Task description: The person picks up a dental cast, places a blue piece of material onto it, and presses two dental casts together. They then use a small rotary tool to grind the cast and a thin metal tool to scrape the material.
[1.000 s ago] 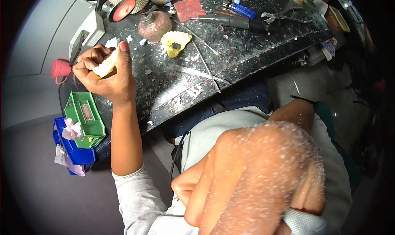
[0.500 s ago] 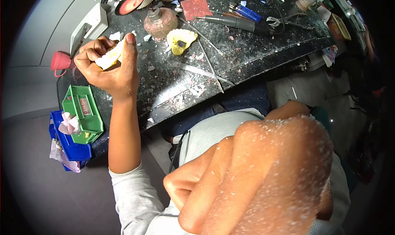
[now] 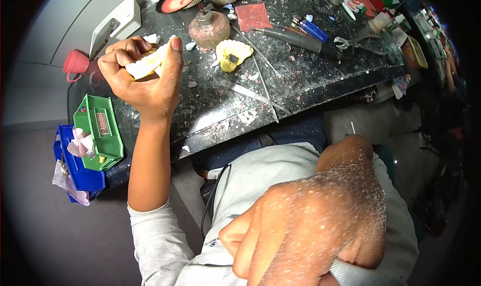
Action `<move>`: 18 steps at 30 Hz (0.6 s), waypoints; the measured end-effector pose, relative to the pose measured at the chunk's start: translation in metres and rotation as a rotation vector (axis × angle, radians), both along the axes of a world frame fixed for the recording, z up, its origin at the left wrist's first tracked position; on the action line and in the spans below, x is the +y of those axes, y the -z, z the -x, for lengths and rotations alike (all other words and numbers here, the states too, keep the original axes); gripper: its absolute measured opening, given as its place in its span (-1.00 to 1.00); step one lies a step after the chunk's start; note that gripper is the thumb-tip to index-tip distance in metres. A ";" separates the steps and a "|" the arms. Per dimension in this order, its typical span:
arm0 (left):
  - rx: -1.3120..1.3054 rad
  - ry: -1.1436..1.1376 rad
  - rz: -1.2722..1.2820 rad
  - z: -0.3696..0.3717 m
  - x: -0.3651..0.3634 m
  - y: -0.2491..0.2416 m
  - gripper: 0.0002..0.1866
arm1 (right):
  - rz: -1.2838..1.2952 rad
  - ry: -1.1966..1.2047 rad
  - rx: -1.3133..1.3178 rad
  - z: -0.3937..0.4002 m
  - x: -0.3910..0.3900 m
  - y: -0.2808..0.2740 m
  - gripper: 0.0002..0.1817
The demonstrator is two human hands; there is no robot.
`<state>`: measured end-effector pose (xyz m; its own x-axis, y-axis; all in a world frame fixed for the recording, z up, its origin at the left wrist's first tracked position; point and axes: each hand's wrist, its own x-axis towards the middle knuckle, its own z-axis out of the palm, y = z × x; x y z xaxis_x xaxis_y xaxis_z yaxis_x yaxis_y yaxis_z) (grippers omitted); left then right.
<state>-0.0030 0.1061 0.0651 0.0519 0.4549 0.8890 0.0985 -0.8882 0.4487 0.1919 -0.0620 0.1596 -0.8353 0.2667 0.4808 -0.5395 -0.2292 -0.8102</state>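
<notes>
My left hand (image 3: pixel 145 83), raised over the left part of the dusty black bench (image 3: pixel 200 95), is closed around a white and yellow dental cast (image 3: pixel 145 65). Close to the camera, my right hand (image 3: pixel 305 221) is curled, with white dust over its back and knuckles. Its fingertips face away, so anything inside it is hidden. A yellow, horseshoe-shaped piece (image 3: pixel 241 51) with a dark middle lies to the right of my left hand. Behind it stands a stained round spirit-lamp-like bottle (image 3: pixel 213 34).
Metal tweezers (image 3: pixel 245 91), a grey handpiece (image 3: pixel 290 38), a red wax sheet (image 3: pixel 252 16) and blue pens (image 3: pixel 313 28) lie on the bench. A pink cup (image 3: pixel 76 61), a green bin (image 3: pixel 107 148) and a blue bin (image 3: pixel 87 178) are at left. White scraps litter the surface.
My right hand has moved lower and appears smaller, farther from the camera. My left hand still grips the cast, turned slightly. The whole view has shifted a little.
</notes>
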 end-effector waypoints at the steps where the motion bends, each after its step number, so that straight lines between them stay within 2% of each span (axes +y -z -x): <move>1: -0.029 0.017 0.018 -0.002 -0.001 0.000 -0.32 | 0.022 0.111 0.213 0.005 -0.001 0.006 -0.67; 2: -0.060 0.028 0.036 -0.004 -0.003 0.000 -0.32 | 0.046 0.213 0.424 0.008 0.000 0.007 -0.72; 3: -0.062 0.025 0.028 -0.004 -0.004 -0.001 -0.31 | -0.311 0.034 0.235 -0.004 0.025 0.008 -0.64; 4: -0.030 -0.020 0.001 -0.004 -0.003 -0.002 -0.29 | -0.319 0.005 0.238 -0.010 0.026 0.008 -0.64; 6: -0.061 -0.006 0.006 -0.005 -0.001 0.001 -0.29 | -0.440 0.236 0.012 -0.023 0.029 0.011 -0.76; 7: -0.049 -0.012 0.004 -0.005 -0.003 -0.001 -0.29 | -0.404 0.442 0.042 -0.021 0.021 0.016 -0.82; 8: -0.036 -0.009 0.010 -0.006 -0.005 -0.002 -0.29 | -0.402 0.417 0.046 -0.018 0.015 0.016 -0.82; 9: -0.073 0.025 -0.013 -0.008 -0.003 0.000 -0.29 | -0.378 0.534 0.082 -0.013 0.010 0.010 -0.86; 11: -0.026 -0.003 -0.066 -0.005 0.000 0.000 -0.30 | -0.335 0.787 0.147 -0.007 0.002 -0.001 -0.66; 12: -0.029 0.000 -0.073 -0.006 0.000 0.000 -0.30 | -0.331 0.786 0.142 -0.007 -0.003 -0.004 -0.66; 16: -0.060 -0.004 -0.065 -0.005 0.003 0.002 -0.29 | -0.207 0.986 -0.088 -0.007 -0.027 -0.014 -0.82; 18: 0.039 0.009 -0.096 -0.001 0.003 0.000 -0.34 | -0.153 1.084 -0.205 -0.006 -0.037 -0.018 -0.82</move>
